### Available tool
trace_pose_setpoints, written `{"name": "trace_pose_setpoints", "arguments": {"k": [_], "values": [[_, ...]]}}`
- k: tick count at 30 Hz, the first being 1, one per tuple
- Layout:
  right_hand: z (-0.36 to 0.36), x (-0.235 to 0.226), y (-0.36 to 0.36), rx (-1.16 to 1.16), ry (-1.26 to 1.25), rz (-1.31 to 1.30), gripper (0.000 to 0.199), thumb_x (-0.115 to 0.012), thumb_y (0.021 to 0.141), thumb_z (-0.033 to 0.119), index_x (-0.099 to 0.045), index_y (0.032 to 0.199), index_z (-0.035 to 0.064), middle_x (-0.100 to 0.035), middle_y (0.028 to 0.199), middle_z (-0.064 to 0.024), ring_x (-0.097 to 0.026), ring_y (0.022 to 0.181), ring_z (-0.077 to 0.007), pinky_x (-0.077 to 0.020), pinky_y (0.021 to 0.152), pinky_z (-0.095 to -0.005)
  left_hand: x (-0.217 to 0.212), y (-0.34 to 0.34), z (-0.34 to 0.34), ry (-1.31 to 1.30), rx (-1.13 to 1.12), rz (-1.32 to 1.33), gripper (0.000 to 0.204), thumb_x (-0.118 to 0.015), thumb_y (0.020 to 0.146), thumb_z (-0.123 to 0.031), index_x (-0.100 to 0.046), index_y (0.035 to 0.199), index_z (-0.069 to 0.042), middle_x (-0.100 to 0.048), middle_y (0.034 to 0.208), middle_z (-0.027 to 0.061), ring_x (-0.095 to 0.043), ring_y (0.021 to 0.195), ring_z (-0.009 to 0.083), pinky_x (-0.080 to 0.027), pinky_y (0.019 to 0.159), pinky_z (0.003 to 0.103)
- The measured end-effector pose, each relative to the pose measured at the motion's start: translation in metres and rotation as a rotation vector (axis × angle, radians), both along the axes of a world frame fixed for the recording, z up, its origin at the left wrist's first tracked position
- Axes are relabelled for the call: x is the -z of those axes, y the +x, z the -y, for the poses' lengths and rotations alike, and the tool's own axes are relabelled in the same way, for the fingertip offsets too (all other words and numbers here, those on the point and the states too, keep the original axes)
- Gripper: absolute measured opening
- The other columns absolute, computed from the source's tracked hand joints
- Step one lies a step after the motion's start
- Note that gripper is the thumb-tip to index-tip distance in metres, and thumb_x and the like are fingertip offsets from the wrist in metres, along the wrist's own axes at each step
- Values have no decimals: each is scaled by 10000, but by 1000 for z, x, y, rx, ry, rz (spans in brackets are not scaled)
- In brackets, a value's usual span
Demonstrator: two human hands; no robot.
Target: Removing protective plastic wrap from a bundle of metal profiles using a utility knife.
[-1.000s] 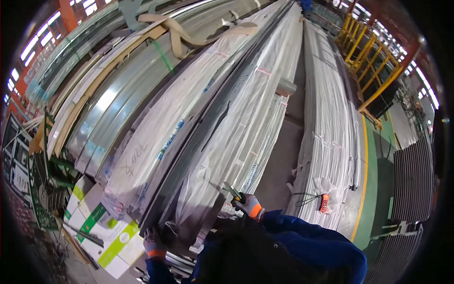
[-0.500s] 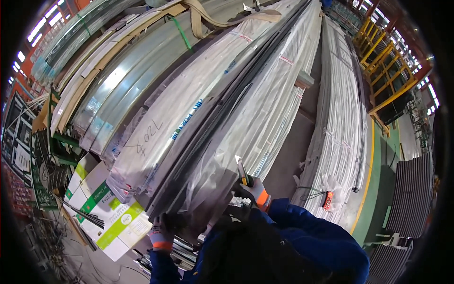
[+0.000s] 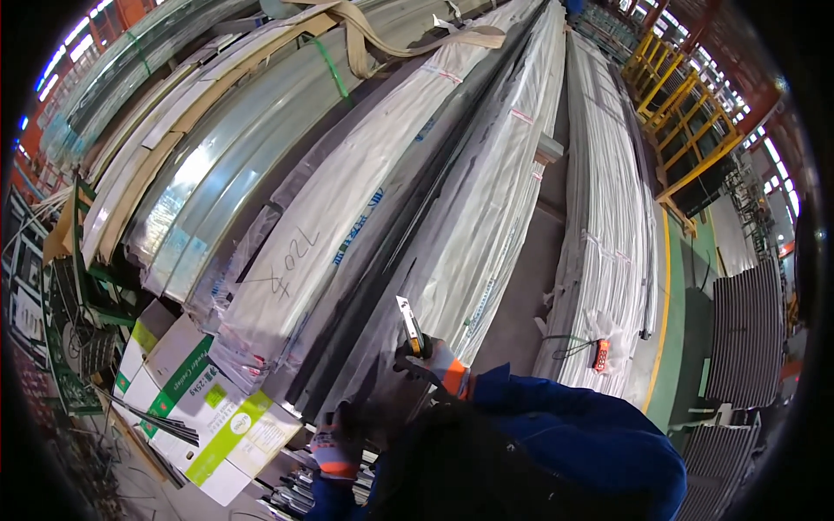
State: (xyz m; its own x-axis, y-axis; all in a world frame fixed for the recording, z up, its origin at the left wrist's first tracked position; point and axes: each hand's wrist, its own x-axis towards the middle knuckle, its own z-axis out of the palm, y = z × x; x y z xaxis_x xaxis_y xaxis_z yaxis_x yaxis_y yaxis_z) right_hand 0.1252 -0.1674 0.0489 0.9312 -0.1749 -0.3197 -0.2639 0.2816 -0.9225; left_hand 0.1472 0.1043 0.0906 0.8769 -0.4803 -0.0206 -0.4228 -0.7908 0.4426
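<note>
Over the film-wrapped profiles [image 3: 473,226], the right hand [image 3: 432,354] grips a utility knife [image 3: 409,325], apparently for cutting. How the left hand [image 3: 334,438] grips, I can't tell; the next move calls for keeping it clear

Green-and-white carton [image 3: 208,415] at lower left, beige strap [image 3: 357,52] above, red remote [image 3: 601,356] rightward, yellow railing [image 3: 702,169] beyond.

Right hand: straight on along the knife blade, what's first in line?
Likely the long dark strips, just past the tip of the knife in the right hand. Depth is unclear; it might pass above them.
</note>
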Motion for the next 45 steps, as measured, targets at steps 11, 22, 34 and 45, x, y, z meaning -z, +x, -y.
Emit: {"name": "trace_pose_setpoints", "arguments": {"k": [11, 22, 34, 45], "values": [[-17, 3, 9, 186, -254, -84, 240, -754, 802, 196, -619, 884, 16, -650, 716, -35, -596, 628, -95, -488, 556, -274, 16, 19, -10, 104, 142, -47, 567, -699, 739, -355, -571, 1243, -128, -641, 863, 188, -628, 762, 384, -495, 633, 478], [-4, 11, 0, 231, 21, -154, 229, -758, 808, 186, -627, 867, 8, -637, 667, -29, -604, 592, -93, -473, 512, -253, 17, 57, -8, 191, 232, 7, 893, -749, 649, -449, -415, 1386, -71, -392, 1400, 229, -357, 1274, 439, -298, 1046, 544], [-2, 18, -6, 244, 13, -179, 255, -768, 800, 196, -615, 861, 1, -615, 645, -22, -607, 575, -102, -484, 499, -257, 55, 70, -30, -62, 31, -222, 744, -728, 720, -372, -467, 1339, -54, -466, 1310, 238, -419, 1206, 440, -355, 1021, 496], [6, 29, -4, 165, -102, -117, 194, -720, 831, 132, -624, 920, -12, -680, 761, -91, -661, 616, -171, -523, 506, -292, 93, 124, -47, 95, -18, 21, 554, -616, 859, -277, -458, 1339, -50, -470, 1338, 221, -431, 1234, 416, -340, 1060, 469]]}}
